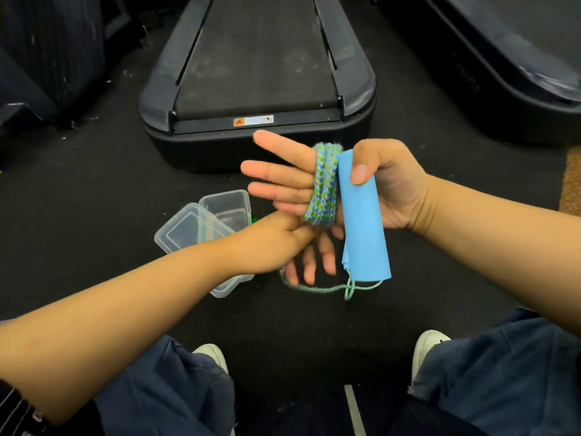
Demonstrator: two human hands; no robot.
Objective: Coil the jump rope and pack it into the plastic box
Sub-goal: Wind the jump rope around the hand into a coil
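While the right hand's four fingers (276, 176) stick out straight and slightly spread, the blue-green jump rope (325, 184) sits wrapped round them in a tight bundle of loops near the knuckles. Right next to that coil, the thumb presses the blue handle (361, 215) against the palm, so the right hand (386, 184) is basically pinning the handle upright while wearing the rope. The handle's lower end pokes out below the hand.

The left hand (283, 243) comes in from underneath, its top edge touching the bottom of the coil, fingers pointing down and pretty blurry. A loose strand (314, 289) droops in a loop from the bottom of the handle across to those fingers, but honestly can't tell if they're pinching it or it just passes behind them.

The clear plastic box (226, 206) is on the dark floor (94, 199) just past the left wrist, open, with its lid (182, 231) lying against it and partly hidden by the forearm. A treadmill (257, 58) end sits behind everything, and two white shoes (430, 344) show at the bottom.
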